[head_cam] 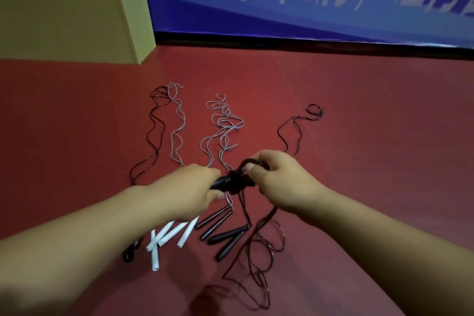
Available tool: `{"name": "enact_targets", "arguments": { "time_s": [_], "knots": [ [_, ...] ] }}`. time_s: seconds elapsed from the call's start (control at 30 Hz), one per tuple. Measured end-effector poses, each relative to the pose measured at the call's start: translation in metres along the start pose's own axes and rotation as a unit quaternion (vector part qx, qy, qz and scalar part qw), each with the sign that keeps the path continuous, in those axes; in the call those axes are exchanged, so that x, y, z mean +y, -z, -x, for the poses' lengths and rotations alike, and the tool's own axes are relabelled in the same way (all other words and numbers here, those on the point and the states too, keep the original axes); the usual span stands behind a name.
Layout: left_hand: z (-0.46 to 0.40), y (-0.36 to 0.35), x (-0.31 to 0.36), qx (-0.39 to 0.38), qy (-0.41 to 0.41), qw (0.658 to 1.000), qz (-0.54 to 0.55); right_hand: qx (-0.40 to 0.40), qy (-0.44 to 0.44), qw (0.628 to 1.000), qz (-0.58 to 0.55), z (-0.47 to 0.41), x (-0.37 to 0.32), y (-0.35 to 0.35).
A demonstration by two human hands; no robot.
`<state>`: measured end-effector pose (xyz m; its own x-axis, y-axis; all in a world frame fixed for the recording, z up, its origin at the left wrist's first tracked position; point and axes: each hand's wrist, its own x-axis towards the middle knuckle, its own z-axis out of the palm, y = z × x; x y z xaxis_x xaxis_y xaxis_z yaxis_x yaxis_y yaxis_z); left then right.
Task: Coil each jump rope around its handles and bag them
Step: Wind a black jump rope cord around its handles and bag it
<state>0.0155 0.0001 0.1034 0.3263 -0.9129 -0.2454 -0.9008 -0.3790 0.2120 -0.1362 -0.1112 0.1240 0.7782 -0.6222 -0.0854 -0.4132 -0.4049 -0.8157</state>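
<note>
red floor [359, 136], hands [195, 187] probably coiling rope [233, 182]

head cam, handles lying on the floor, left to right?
Black handle at the left forearm → white handles → black handles. The pair in the hands sits above these, so it is left out.

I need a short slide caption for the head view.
Both hands wind black cord around jump rope handles.
</note>
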Motion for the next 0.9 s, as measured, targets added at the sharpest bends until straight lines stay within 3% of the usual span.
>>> {"name": "enact_targets", "arguments": {
  "time_s": [0.13, 0.37, 0.53, 0.7, 0.9],
  "knots": [
    [0.01, -0.002, 0.023, -0.027, -0.116, 0.992, -0.039, 0.083, -0.019, 0.995, -0.05, -0.009, 0.007, 0.01],
    [0.014, 0.003, 0.024, -0.026, -0.176, 0.984, -0.018, 0.036, -0.027, 0.997, -0.067, -0.011, 0.01, 0.024],
    [0.02, 0.01, 0.02, -0.075, -0.193, 0.968, 0.138, -0.054, -0.077, 0.987, -0.131, -0.012, 0.013, 0.04],
    [0.025, 0.013, 0.012, -0.197, -0.199, 0.893, 0.352, -0.169, -0.137, 0.948, -0.234, -0.01, 0.015, 0.045],
    [0.027, 0.022, 0.012, -0.229, -0.207, 0.857, 0.413, -0.212, -0.181, 0.893, -0.353, -0.008, 0.009, 0.055]
  ]
}}
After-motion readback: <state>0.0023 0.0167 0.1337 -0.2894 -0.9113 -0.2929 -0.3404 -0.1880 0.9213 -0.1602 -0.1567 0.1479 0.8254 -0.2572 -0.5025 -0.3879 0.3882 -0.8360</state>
